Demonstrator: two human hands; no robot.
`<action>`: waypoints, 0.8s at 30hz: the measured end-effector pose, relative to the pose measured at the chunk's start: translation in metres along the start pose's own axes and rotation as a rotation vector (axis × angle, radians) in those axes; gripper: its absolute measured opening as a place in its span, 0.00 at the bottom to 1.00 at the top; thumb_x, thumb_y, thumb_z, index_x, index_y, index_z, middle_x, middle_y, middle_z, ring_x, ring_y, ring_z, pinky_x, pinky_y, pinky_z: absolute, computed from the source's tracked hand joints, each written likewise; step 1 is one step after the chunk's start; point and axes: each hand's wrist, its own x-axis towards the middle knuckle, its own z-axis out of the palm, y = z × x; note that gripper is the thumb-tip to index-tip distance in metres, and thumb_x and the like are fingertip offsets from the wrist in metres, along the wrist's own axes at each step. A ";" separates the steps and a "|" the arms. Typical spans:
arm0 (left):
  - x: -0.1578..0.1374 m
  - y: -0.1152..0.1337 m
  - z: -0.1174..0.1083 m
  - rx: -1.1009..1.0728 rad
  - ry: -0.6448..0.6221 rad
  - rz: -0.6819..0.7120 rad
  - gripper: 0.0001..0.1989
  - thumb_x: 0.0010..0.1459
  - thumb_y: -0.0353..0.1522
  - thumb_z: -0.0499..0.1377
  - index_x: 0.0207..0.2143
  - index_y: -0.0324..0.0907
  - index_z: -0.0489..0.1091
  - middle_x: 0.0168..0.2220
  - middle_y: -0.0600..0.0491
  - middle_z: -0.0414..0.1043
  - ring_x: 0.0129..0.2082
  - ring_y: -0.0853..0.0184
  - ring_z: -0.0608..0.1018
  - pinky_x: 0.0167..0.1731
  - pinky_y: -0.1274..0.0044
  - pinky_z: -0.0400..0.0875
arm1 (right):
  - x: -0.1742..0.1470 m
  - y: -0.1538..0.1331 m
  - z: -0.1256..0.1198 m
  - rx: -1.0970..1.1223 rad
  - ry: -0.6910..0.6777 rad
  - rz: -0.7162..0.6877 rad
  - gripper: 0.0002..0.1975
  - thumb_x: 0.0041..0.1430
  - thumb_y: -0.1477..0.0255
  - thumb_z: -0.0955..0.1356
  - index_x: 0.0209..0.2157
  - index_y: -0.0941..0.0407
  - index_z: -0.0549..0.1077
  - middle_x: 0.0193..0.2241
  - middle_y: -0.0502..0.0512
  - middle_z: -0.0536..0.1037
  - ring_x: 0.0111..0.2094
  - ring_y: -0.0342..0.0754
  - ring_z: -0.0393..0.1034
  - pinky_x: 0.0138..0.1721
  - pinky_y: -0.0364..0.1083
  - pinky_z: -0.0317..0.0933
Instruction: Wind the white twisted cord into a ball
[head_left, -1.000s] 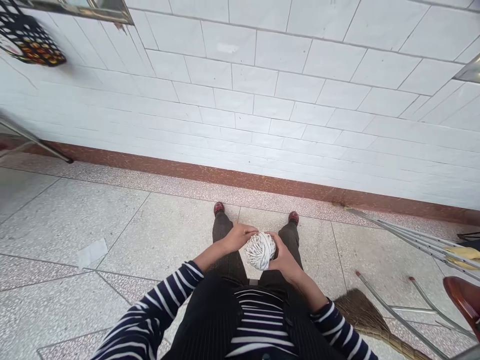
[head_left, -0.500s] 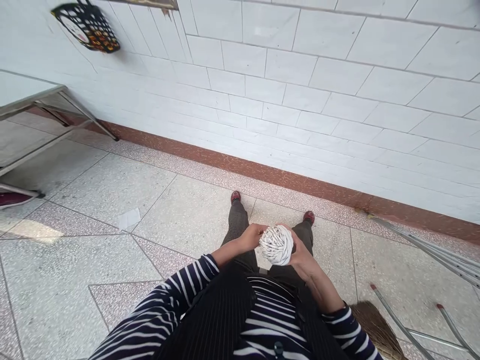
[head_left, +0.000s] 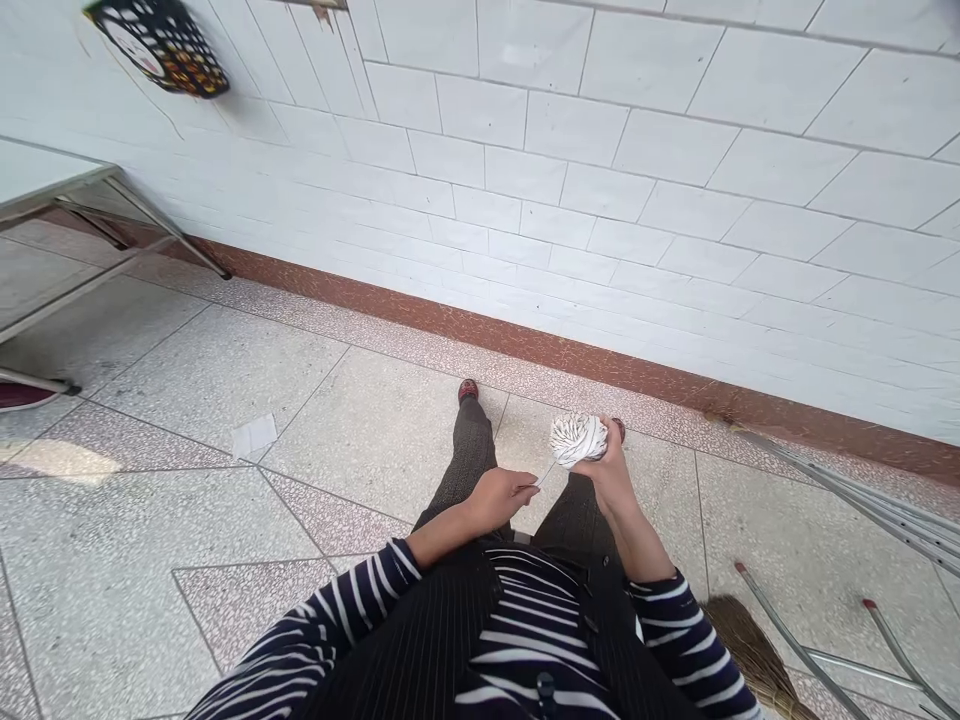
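A wound ball of white cord (head_left: pixel 577 440), streaked with dark lines, is in my right hand (head_left: pixel 611 468), whose fingers wrap its right side and underside. My left hand (head_left: pixel 501 498) is lower and to the left, in front of my thighs. Its closed fingers pinch a thin white strand (head_left: pixel 545 474) that runs up to the ball. The hands are apart, with only this short strand between them. Part of the ball is hidden by my right thumb and palm.
A metal-framed table (head_left: pixel 60 190) stands at the left by the tiled wall (head_left: pixel 660 140), where a patterned bag (head_left: pixel 161 45) hangs. White paper (head_left: pixel 254 436) lies on the floor. At the right are a broom (head_left: pixel 750 645), metal legs (head_left: pixel 795 640) and leaning metal rails (head_left: pixel 847 490).
My right hand has moved forward and slightly right with the ball. My left hand has come away from the ball, a little lower, and a strand now shows between them.
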 end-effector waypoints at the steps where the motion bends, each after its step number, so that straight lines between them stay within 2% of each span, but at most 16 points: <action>1: -0.001 0.001 -0.001 0.098 0.002 0.040 0.15 0.67 0.34 0.53 0.29 0.39 0.73 0.26 0.54 0.74 0.29 0.68 0.75 0.31 0.80 0.62 | 0.003 0.003 0.000 -0.003 0.022 0.010 0.50 0.32 0.72 0.78 0.59 0.53 0.57 0.55 0.62 0.68 0.53 0.57 0.68 0.55 0.57 0.64; 3: -0.002 0.004 -0.002 0.283 0.004 0.143 0.14 0.68 0.34 0.53 0.31 0.40 0.74 0.27 0.52 0.75 0.30 0.66 0.76 0.34 0.78 0.65 | 0.006 0.006 0.001 -0.043 0.081 0.000 0.49 0.33 0.71 0.77 0.59 0.54 0.57 0.55 0.62 0.67 0.53 0.58 0.67 0.55 0.58 0.63; 6: 0.003 0.009 -0.009 0.483 0.001 0.313 0.14 0.69 0.30 0.51 0.33 0.39 0.73 0.26 0.51 0.74 0.30 0.66 0.76 0.44 0.73 0.68 | 0.006 0.007 0.004 -0.277 0.173 -0.145 0.44 0.35 0.70 0.75 0.57 0.55 0.61 0.54 0.61 0.65 0.56 0.60 0.63 0.59 0.60 0.58; 8: 0.011 0.015 -0.018 0.568 0.019 0.415 0.13 0.67 0.26 0.50 0.34 0.39 0.74 0.26 0.52 0.74 0.30 0.66 0.75 0.53 0.68 0.66 | 0.003 0.007 0.007 -0.473 0.180 -0.252 0.40 0.36 0.71 0.74 0.55 0.55 0.63 0.54 0.61 0.63 0.57 0.61 0.61 0.61 0.60 0.55; 10: 0.020 0.021 -0.029 0.606 0.053 0.491 0.13 0.66 0.24 0.50 0.35 0.39 0.74 0.27 0.52 0.74 0.31 0.66 0.75 0.59 0.64 0.62 | -0.002 0.012 0.010 -0.576 0.152 -0.280 0.39 0.36 0.72 0.74 0.54 0.55 0.64 0.54 0.62 0.62 0.56 0.60 0.61 0.60 0.59 0.56; 14: 0.035 0.032 -0.047 0.587 0.102 0.554 0.15 0.67 0.24 0.49 0.36 0.41 0.74 0.30 0.52 0.75 0.39 0.64 0.75 0.65 0.58 0.53 | -0.010 0.031 0.009 -0.546 0.147 -0.206 0.40 0.36 0.71 0.75 0.54 0.55 0.63 0.51 0.61 0.64 0.54 0.61 0.63 0.57 0.59 0.60; 17: 0.039 0.033 -0.048 0.513 0.113 0.561 0.13 0.66 0.25 0.51 0.37 0.42 0.75 0.35 0.51 0.78 0.49 0.62 0.73 0.67 0.57 0.49 | -0.016 0.045 0.003 -0.473 0.111 -0.126 0.41 0.37 0.68 0.76 0.55 0.55 0.63 0.51 0.61 0.66 0.54 0.61 0.64 0.58 0.60 0.60; 19: 0.040 0.031 -0.045 0.442 0.103 0.553 0.12 0.66 0.26 0.53 0.38 0.43 0.76 0.39 0.51 0.79 0.53 0.62 0.72 0.67 0.59 0.50 | -0.021 0.049 -0.002 -0.449 0.086 -0.099 0.42 0.37 0.66 0.76 0.56 0.55 0.62 0.52 0.62 0.66 0.55 0.62 0.63 0.58 0.59 0.59; 24: 0.040 0.026 -0.038 0.316 0.031 0.517 0.11 0.66 0.27 0.54 0.39 0.44 0.77 0.42 0.53 0.79 0.53 0.65 0.73 0.66 0.64 0.54 | -0.037 0.051 -0.001 -0.498 0.097 -0.111 0.41 0.39 0.65 0.77 0.56 0.55 0.63 0.52 0.62 0.66 0.55 0.62 0.63 0.56 0.59 0.62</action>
